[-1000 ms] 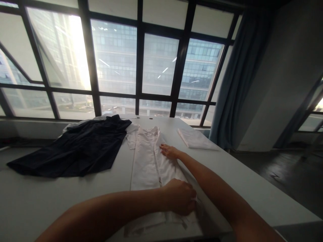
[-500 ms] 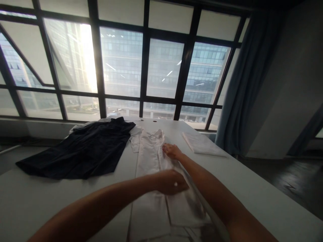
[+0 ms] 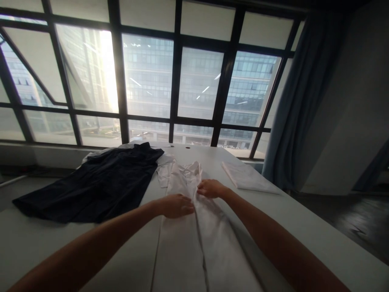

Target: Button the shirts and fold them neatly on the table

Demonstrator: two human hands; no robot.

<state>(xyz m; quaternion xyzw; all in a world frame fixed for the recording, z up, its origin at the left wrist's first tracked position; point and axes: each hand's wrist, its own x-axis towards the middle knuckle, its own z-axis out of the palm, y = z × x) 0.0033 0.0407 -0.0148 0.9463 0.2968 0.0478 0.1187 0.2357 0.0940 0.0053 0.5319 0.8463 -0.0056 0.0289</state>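
A long white shirt (image 3: pixel 179 247) lies lengthwise on the table, its collar at the far end and one short sleeve sticking out to the left. A folded-over strip along its right side leaves a dark line down the middle. My left hand (image 3: pixel 177 205) rests palm down on the cloth, fingers stretched out beside that line. Just beyond it, my right hand (image 3: pixel 210 189) has its fingers curled on the folded edge below the collar, pinching the cloth. The fingertips of the right hand are partly hidden in the folds.
A dark navy garment (image 3: pixel 100 182) is spread on the left of the white table (image 3: pixel 291 227), over other pale cloth. Folded white cloth (image 3: pixel 247 178) lies at the right edge. Windows (image 3: pixel 200 83) stand behind, with a blue curtain (image 3: pixel 288 109) at the right.
My left hand has gone from a blurred, closed shape at the right edge to lying flat near the middle line. The right-side cloth now lies folded over and smoother. My right hand has shifted slightly nearer.
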